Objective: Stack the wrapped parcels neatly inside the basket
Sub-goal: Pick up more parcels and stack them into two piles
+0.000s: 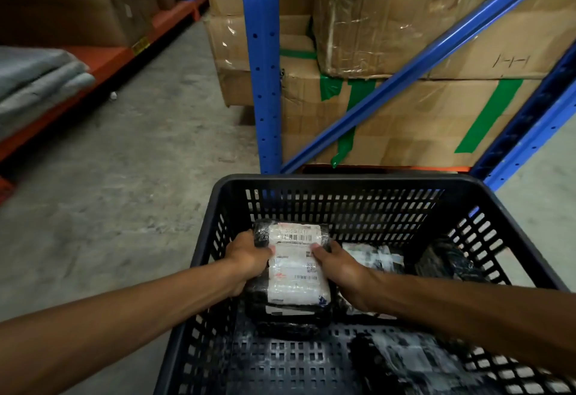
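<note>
Beyond both grips rises a blue steel rack with punched uprights and a slanted brace, packed with creased cardboard boxes under shiny film and strips of green tape. Rough grey concrete floor spreads to the left of the grips, running past an orange shelf beam that carries folded grey cloth.

Around the grips stands the basket, black rigid plastic, rectangular, its walls and bottom pierced with a lattice of small slots.

Inside it, the left hand and the right hand close on opposite long sides of one parcel: a plump, oblong bundle in glossy black wrap with a white printed label and barcodes on top. It sits toward the basket's left half, just above another black-wrapped bundle directly under it.

To the right of the right grip lies a flatter labelled parcel, and farther right a crumpled black one against the wall. Nearer the person than the grips, a blurred black-and-white parcel rests on the basket bottom.
</note>
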`<state>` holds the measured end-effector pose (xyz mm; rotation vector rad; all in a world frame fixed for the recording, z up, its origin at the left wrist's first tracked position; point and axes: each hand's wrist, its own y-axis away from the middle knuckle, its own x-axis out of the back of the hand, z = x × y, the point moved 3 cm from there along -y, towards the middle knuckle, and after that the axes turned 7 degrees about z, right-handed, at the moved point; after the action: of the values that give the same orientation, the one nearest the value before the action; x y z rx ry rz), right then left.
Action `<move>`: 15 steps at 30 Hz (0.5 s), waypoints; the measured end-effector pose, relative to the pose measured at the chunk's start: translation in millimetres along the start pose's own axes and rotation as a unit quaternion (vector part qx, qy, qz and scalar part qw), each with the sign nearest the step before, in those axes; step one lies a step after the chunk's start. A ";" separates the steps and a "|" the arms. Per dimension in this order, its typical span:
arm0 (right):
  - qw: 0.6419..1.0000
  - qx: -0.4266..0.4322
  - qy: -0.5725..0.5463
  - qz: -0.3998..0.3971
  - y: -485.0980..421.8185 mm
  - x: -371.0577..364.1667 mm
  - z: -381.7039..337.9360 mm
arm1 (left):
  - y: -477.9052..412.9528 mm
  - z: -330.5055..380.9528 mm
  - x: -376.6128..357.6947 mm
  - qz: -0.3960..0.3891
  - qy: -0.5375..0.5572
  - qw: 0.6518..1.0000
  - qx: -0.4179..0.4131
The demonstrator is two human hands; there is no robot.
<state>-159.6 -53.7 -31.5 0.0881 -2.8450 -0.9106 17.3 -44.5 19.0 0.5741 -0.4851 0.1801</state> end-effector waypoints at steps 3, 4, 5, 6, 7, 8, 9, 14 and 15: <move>0.999 -0.011 0.019 -0.026 -0.3 6.5 -0.1 | 2.5 -1.9 -3.2 0.010 -0.045 0.999 -0.019; 0.999 -0.013 0.023 -0.027 -1.1 7.7 0.7 | 2.5 -1.3 -3.5 0.017 -0.060 0.998 -0.021; 0.999 -0.014 0.026 -0.031 -1.8 8.6 1.5 | 2.8 0.0 -3.6 0.020 -0.066 0.997 -0.020; 0.998 -0.021 0.033 -0.043 -1.8 9.1 2.3 | 3.3 2.4 -3.1 0.022 -0.066 0.997 -0.016; 0.997 -0.029 0.044 -0.059 -1.5 9.7 2.4 | 4.5 6.1 -2.9 0.025 -0.070 0.997 -0.015; 0.996 -0.036 0.049 -0.067 -2.3 11.6 0.9 | 6.3 11.0 -3.3 0.033 -0.083 0.996 -0.022; 0.996 -0.039 0.050 -0.058 -3.8 15.9 -0.9 | 9.5 16.8 -5.9 0.046 -0.112 0.992 -0.045; 0.966 0.058 0.244 0.070 -6.3 76.0 0.0 | 57.1 50.8 -53.3 0.049 -0.191 0.919 -0.341; 0.945 0.074 0.312 0.055 -3.7 90.0 2.1 | 67.0 55.5 -68.0 0.021 -0.186 0.902 -0.389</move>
<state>-248.7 -64.7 -23.9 0.1930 -2.2882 -0.5200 -83.4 -22.2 58.5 -0.1985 -0.8821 -0.0941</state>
